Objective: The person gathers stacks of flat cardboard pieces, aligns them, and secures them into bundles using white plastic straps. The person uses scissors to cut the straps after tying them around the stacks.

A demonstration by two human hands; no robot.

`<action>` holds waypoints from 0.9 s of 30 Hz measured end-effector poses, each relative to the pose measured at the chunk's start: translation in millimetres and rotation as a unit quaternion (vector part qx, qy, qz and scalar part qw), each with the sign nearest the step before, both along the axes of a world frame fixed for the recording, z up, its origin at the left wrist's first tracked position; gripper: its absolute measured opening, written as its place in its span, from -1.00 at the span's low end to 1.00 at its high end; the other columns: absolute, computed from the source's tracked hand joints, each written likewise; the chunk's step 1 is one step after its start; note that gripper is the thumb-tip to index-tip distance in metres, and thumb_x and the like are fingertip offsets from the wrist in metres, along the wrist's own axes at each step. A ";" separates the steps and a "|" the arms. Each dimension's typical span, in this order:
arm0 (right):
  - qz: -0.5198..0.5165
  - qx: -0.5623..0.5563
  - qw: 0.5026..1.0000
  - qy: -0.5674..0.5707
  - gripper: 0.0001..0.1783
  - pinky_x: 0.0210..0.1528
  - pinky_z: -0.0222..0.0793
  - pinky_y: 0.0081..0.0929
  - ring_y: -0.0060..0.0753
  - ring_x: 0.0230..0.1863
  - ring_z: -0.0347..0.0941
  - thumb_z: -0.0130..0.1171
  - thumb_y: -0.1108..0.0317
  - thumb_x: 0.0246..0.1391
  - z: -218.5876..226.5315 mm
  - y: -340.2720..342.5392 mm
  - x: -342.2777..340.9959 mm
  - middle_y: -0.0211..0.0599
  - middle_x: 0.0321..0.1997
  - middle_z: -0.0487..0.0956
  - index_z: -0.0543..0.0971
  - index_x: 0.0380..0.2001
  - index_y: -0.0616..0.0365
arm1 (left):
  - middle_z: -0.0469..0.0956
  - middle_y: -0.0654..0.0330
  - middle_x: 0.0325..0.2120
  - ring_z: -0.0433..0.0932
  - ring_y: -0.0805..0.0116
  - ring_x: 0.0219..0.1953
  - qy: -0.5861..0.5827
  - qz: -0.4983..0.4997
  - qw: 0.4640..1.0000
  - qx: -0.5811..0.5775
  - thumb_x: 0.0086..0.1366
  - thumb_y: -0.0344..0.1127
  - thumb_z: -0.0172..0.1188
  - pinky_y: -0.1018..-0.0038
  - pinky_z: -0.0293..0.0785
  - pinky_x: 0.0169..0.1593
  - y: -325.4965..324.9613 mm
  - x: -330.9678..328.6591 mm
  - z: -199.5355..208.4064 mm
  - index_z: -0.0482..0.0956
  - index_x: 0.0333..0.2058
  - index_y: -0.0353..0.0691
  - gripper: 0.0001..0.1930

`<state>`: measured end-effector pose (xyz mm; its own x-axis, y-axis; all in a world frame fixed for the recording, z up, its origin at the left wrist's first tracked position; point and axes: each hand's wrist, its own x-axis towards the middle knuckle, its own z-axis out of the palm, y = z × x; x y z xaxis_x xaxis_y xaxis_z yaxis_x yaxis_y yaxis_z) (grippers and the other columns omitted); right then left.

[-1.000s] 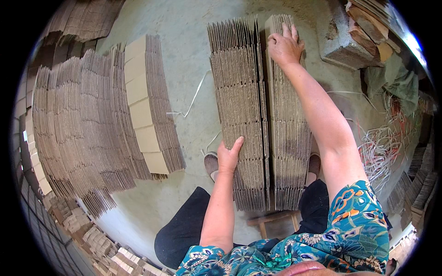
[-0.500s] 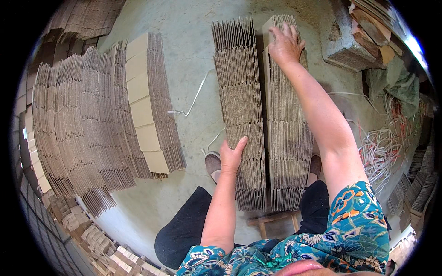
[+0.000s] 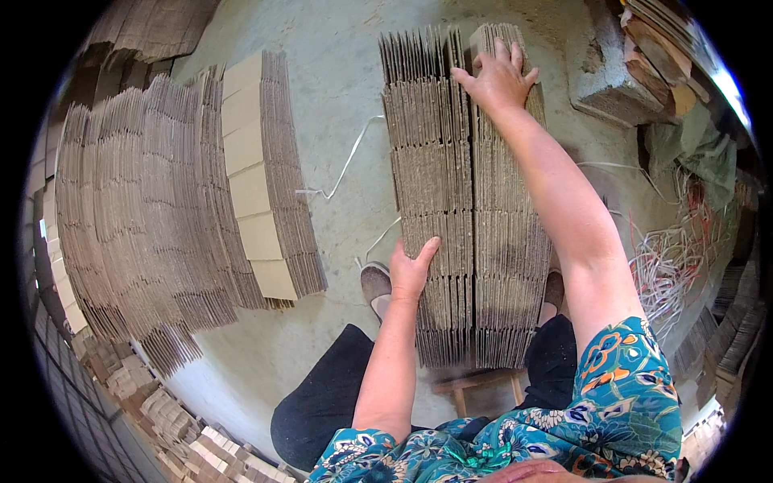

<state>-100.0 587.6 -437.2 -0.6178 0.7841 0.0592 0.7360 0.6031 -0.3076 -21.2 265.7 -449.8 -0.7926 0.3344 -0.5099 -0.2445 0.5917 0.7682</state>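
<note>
Two long stacks of folded corrugated cardboard dividers stand side by side in front of me, the left stack [image 3: 431,185] and the right stack [image 3: 507,201]. A thin dark seam runs between them, slightly wider at the far end. My left hand [image 3: 411,270] holds the outer side of the left stack near its close end, thumb on the top edges and fingers partly hidden along the side. At the far end, my right hand [image 3: 501,80] lies on top of the right stack with fingers spread, its thumb side reaching toward the seam.
More cardboard bundles [image 3: 153,201] stand at the left. White strapping [image 3: 346,161] trails on the floor beside the left stack. At the right are a concrete block [image 3: 612,88] and tangled straps [image 3: 664,266]. A wooden stool [image 3: 475,382] is between my legs.
The left stack has shifted right against the right stack, narrowing the wide gap between them. My left hand has moved slightly right with it; the right hand's fingers have spread toward the seam.
</note>
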 end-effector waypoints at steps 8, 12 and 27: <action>0.056 0.002 0.998 -0.018 -0.68 0.27 -0.43 0.32 -0.12 0.39 -0.17 0.06 0.05 -0.02 -8.9 6.3 -2.8 -0.22 0.33 0.13 0.59 -0.23 -0.14 | 0.58 -0.03 -0.25 0.56 0.17 -0.20 -0.006 0.004 1.000 -0.002 0.02 0.04 0.32 0.40 0.41 -0.08 5.2 -0.2 8.7 0.44 -0.12 -0.43 -0.36; 0.027 0.006 1.000 -0.007 -0.48 0.28 -0.44 0.30 -0.10 0.40 -0.18 0.02 -0.21 -0.02 3.7 -12.8 -11.9 -0.17 0.33 0.13 0.60 -0.20 -0.07 | 0.57 -0.02 -0.23 0.55 0.21 -0.18 -0.010 0.004 1.000 0.002 0.02 0.04 0.32 0.41 0.39 -0.05 6.8 -0.8 13.3 0.43 -0.10 -0.43 -0.35; 0.058 0.029 0.996 0.065 -0.66 0.29 -0.41 0.27 -0.11 0.38 -0.13 0.12 0.00 -0.05 -25.8 -3.2 -18.7 -0.17 0.29 0.19 0.59 -0.30 -0.03 | 0.57 -0.04 -0.23 0.54 0.13 -0.15 0.018 -0.006 1.000 -0.009 0.01 0.07 0.32 0.38 0.38 -0.03 4.7 1.5 3.3 0.41 -0.07 -0.41 -0.32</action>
<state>-118.6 584.4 -463.0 -0.6886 0.7005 0.1875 0.6161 0.7015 -0.3582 -19.7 270.4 -446.5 -0.8062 0.3360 -0.4870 -0.2091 0.6080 0.7659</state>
